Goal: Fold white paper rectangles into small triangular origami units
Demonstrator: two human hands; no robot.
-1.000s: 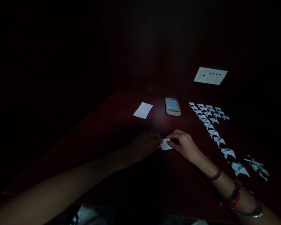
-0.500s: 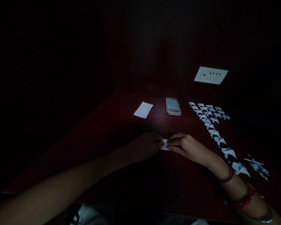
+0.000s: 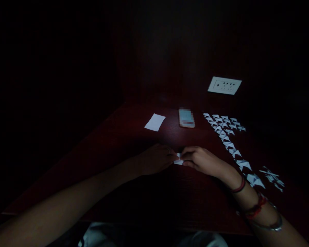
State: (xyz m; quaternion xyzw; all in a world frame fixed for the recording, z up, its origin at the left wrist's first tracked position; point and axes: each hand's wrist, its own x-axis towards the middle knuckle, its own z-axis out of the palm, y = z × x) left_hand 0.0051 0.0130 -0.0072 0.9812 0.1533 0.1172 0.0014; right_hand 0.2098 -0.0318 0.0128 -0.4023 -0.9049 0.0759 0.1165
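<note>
A small piece of white paper (image 3: 179, 161) lies low over the dark red table, between my two hands. My left hand (image 3: 158, 158) has its fingers closed on the paper's left side. From the right, my right hand (image 3: 199, 158) pinches the same paper, its fingertips almost meeting the left ones. Fingers cover much of the paper, so its exact shape is hidden. Beyond my hands rests a flat white paper sheet (image 3: 155, 122). Long rows of folded white paper pieces (image 3: 223, 137) run along the table to the right of my right hand.
A phone (image 3: 186, 118) with a lit, blurred screen lies toward the back of the table (image 3: 113, 144). Thin white paper scraps (image 3: 273, 177) are piled at the right. A white wall socket (image 3: 224, 85) sits above the table. The surroundings are very dark.
The view has shifted slightly, so objects appear a little further left. My fingers have drawn closer together over the small paper, which both hands still hold.
</note>
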